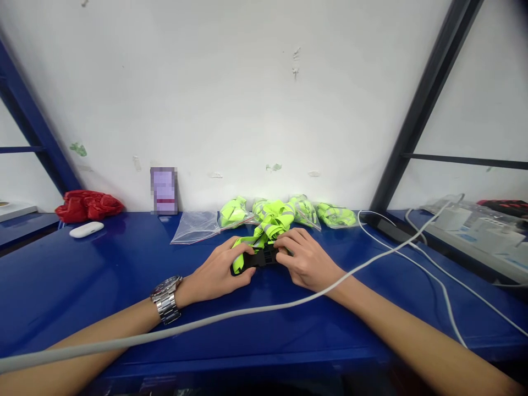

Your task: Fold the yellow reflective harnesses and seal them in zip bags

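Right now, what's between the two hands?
Head view: a black buckle, left hand holding its left end, right hand at its right end; neon-yellow webbing bunches behind it.

Workshop or packing room was suggested

The setting was marked by a glossy blue workbench (pixel 103 286), flanked by a blue metal post (pixel 39 137) and a black metal post (pixel 421 110). Along a scuffed white wall (pixel 226 99), bagged fluorescent-yellow reflective straps (pixel 304 210) were lined up beside a flat clear plastic bag (pixel 196 226).
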`<action>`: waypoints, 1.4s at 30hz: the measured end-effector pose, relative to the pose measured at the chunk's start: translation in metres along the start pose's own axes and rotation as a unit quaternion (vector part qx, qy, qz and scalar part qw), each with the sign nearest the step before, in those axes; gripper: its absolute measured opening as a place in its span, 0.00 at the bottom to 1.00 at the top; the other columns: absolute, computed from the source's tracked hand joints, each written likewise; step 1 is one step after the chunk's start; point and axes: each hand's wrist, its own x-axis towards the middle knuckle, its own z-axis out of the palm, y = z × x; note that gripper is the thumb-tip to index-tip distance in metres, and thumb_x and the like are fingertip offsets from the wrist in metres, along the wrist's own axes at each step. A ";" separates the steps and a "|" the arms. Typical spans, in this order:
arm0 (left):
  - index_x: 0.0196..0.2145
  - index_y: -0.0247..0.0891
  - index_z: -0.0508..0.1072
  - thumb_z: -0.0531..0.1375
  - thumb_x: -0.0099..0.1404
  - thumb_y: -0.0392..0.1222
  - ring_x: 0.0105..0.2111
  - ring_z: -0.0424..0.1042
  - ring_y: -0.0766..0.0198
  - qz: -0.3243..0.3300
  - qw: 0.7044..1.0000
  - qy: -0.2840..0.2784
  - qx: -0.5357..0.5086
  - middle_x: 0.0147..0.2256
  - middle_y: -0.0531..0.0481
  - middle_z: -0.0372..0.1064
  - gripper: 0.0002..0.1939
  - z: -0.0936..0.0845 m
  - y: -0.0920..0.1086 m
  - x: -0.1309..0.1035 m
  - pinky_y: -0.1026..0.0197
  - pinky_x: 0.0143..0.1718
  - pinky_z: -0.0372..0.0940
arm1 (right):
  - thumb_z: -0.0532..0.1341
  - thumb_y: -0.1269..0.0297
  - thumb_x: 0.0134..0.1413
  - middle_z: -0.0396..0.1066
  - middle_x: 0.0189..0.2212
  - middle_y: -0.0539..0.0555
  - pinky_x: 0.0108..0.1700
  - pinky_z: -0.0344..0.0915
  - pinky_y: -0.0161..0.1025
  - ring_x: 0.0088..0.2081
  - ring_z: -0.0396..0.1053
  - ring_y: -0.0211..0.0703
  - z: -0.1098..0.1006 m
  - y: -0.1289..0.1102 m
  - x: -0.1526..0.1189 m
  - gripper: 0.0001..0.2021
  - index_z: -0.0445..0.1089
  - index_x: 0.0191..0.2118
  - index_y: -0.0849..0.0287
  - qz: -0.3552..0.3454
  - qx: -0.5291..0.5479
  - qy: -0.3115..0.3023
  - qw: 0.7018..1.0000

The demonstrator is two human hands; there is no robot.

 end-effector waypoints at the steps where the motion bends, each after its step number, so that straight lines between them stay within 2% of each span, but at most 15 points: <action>1: 0.45 0.42 0.68 0.57 0.63 0.46 0.40 0.67 0.59 -0.001 1.000 0.004 0.001 0.42 0.48 0.64 0.12 0.000 -0.001 0.000 0.55 0.46 0.63 | 0.53 0.83 0.48 0.69 0.37 0.58 0.44 0.61 0.47 0.43 0.62 0.49 -0.001 0.002 -0.001 0.12 0.68 0.30 0.59 0.003 0.004 0.004 1.000; 7: 0.43 0.42 0.68 0.58 0.63 0.47 0.39 0.68 0.59 -0.025 0.999 0.042 0.002 0.41 0.48 0.66 0.12 -0.004 -0.006 -0.002 0.56 0.43 0.63 | 0.51 0.84 0.48 0.71 0.37 0.59 0.45 0.64 0.48 0.46 0.63 0.49 -0.005 0.013 -0.007 0.13 0.67 0.28 0.59 0.041 0.031 0.075 0.996; 12: 0.47 0.42 0.67 0.58 0.64 0.47 0.42 0.69 0.60 0.002 0.998 0.061 -0.017 0.44 0.49 0.68 0.15 -0.004 -0.003 -0.002 0.57 0.46 0.64 | 0.53 0.82 0.51 0.72 0.38 0.58 0.47 0.63 0.50 0.46 0.64 0.49 -0.004 0.005 -0.004 0.12 0.67 0.29 0.59 0.015 0.035 0.060 0.997; 17: 0.50 0.42 0.66 0.58 0.64 0.46 0.48 0.69 0.58 0.010 0.995 0.094 -0.020 0.48 0.47 0.69 0.17 -0.002 -0.004 -0.004 0.56 0.51 0.62 | 0.55 0.80 0.50 0.72 0.36 0.58 0.44 0.65 0.47 0.43 0.66 0.48 -0.003 0.004 -0.005 0.09 0.66 0.30 0.59 0.065 0.126 0.107 0.984; 21: 0.54 0.42 0.63 0.58 0.64 0.45 0.52 0.67 0.56 0.017 0.995 0.100 -0.022 0.52 0.46 0.67 0.21 -0.002 -0.006 -0.004 0.54 0.54 0.61 | 0.56 0.80 0.49 0.72 0.37 0.57 0.44 0.64 0.47 0.43 0.66 0.48 -0.002 0.005 -0.006 0.08 0.67 0.30 0.59 0.067 0.128 0.101 0.984; 24: 0.56 0.43 0.59 0.58 0.63 0.45 0.51 0.68 0.56 0.008 0.995 0.091 -0.025 0.54 0.47 0.65 0.24 -0.003 -0.005 -0.005 0.55 0.53 0.62 | 0.57 0.79 0.50 0.72 0.36 0.58 0.44 0.64 0.47 0.42 0.66 0.48 -0.002 0.005 -0.007 0.08 0.66 0.29 0.59 0.059 0.116 0.099 0.987; 29: 0.56 0.45 0.55 0.60 0.61 0.45 0.40 0.72 0.61 -0.016 0.997 0.072 -0.039 0.48 0.50 0.68 0.28 -0.004 -0.003 -0.005 0.59 0.44 0.66 | 0.57 0.79 0.52 0.73 0.36 0.58 0.42 0.64 0.46 0.41 0.67 0.47 -0.003 0.004 -0.005 0.08 0.66 0.28 0.60 0.050 0.092 0.102 0.989; 32: 0.57 0.45 0.54 0.60 0.61 0.45 0.38 0.71 0.61 -0.017 0.997 0.057 -0.043 0.47 0.50 0.68 0.29 -0.005 -0.003 -0.005 0.60 0.41 0.66 | 0.56 0.79 0.53 0.73 0.36 0.58 0.42 0.64 0.46 0.42 0.67 0.47 -0.003 0.003 -0.005 0.08 0.66 0.27 0.60 0.030 0.055 0.100 0.993; 36: 0.60 0.44 0.50 0.60 0.61 0.48 0.40 0.72 0.60 -0.025 0.998 0.024 -0.048 0.49 0.48 0.67 0.33 -0.007 -0.003 -0.006 0.58 0.43 0.66 | 0.55 0.79 0.56 0.74 0.36 0.58 0.44 0.64 0.48 0.43 0.67 0.47 -0.001 0.000 -0.006 0.10 0.67 0.27 0.60 -0.009 0.000 0.101 0.995; 40: 0.62 0.45 0.46 0.60 0.62 0.49 0.50 0.69 0.56 -0.012 0.998 -0.022 -0.063 0.58 0.45 0.60 0.37 -0.009 -0.002 -0.007 0.57 0.50 0.64 | 0.53 0.78 0.59 0.74 0.37 0.58 0.48 0.64 0.50 0.44 0.67 0.47 0.002 -0.002 -0.006 0.12 0.68 0.27 0.61 -0.066 -0.012 0.091 0.994; 42: 0.63 0.46 0.44 0.60 0.62 0.50 0.53 0.68 0.55 -0.021 0.995 -0.044 -0.089 0.59 0.44 0.59 0.39 -0.010 -0.001 -0.007 0.56 0.53 0.64 | 0.52 0.78 0.60 0.74 0.37 0.58 0.48 0.64 0.51 0.44 0.67 0.46 0.004 -0.004 -0.006 0.13 0.67 0.26 0.61 -0.077 -0.004 0.092 0.993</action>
